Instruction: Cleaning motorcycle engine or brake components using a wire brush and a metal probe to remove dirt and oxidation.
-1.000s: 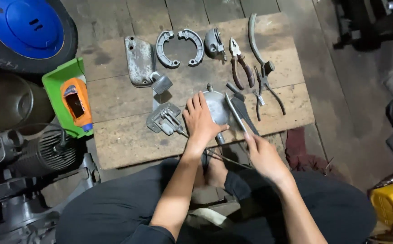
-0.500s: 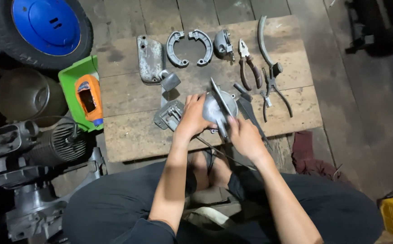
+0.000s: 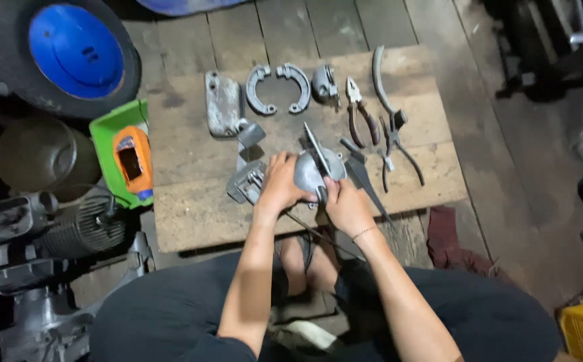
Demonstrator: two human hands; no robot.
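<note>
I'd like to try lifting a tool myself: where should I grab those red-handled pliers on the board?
Probably by the two dark red handles, coming from the near side. The pliers lie flat on the wooden board with the jaws pointing away and the handles spreading towards the person, so a hand can close round both. A longer grey tool lies close on their right.

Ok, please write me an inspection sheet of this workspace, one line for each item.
Surface: worn wooden board resting on a plank floor.
Job's things: round grey metal part, a thin flat tool set against it.
Clutter: two curved brake shoes, grey cover plate, pliers, a second plier-like tool, ribbed metal block.
Grippers: left hand steadies the part; right hand grips the tool's base.
Cables: thin wire below the board edge.
Surroundings: blue-hubbed wheel, green tray, engine.
</note>
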